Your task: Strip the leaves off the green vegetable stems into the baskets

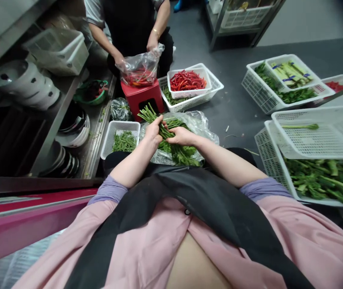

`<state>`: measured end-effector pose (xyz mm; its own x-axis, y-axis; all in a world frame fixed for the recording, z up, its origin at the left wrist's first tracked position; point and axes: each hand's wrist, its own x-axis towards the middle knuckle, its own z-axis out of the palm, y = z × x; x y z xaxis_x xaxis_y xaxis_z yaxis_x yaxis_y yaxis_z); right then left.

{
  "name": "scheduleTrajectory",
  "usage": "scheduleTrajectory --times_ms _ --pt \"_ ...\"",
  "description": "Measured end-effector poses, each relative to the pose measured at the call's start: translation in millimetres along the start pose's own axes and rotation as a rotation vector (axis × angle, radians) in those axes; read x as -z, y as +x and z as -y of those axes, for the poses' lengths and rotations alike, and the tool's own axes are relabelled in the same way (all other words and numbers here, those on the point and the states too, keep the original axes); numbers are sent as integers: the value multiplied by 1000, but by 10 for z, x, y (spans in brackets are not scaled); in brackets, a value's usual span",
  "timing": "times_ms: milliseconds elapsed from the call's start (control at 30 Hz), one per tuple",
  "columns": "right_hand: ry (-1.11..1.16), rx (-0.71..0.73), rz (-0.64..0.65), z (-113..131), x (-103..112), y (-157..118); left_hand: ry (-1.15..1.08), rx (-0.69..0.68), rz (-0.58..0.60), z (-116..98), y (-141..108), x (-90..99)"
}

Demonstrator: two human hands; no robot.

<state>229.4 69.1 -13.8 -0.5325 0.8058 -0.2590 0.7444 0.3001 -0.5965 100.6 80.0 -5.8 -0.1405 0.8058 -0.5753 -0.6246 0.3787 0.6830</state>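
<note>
A bunch of long green stems with leafy ends point(149, 114) is gripped between my two hands in the middle of the head view. My left hand point(154, 131) is closed around the stems, near their cut ends. Lower down, my right hand point(181, 135) closes on the same bunch, its fingertips partly hidden by the stems. Beneath both hands, an opened clear plastic bag point(206, 126) holds more of the greens. A white basket point(104, 145) with short green pieces point(125, 141) stands to the left of my hands.
Across from me, a person point(129, 24) handles a bag of red chillies point(141, 76) on a red box point(139, 98). Behind the bag is a white basket of red chillies point(187, 81). Baskets of leafy greens point(321, 180) line the right. A metal shelf with dishes point(72, 124) is left.
</note>
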Motion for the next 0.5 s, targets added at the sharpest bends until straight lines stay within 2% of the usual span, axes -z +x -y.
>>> scheduleTrajectory --times_ms 100,300,400,500 --pt "-142 -13 32 32 129 -95 -10 -8 87 -47 -26 4" --pt "-529 -29 -68 184 464 -276 -103 -96 188 -213 -32 -118" --pt "-645 -40 -112 229 529 -327 -114 -156 174 -242 14 -133" --pt "-690 -45 -85 172 499 -317 -93 -196 121 -178 58 -83"
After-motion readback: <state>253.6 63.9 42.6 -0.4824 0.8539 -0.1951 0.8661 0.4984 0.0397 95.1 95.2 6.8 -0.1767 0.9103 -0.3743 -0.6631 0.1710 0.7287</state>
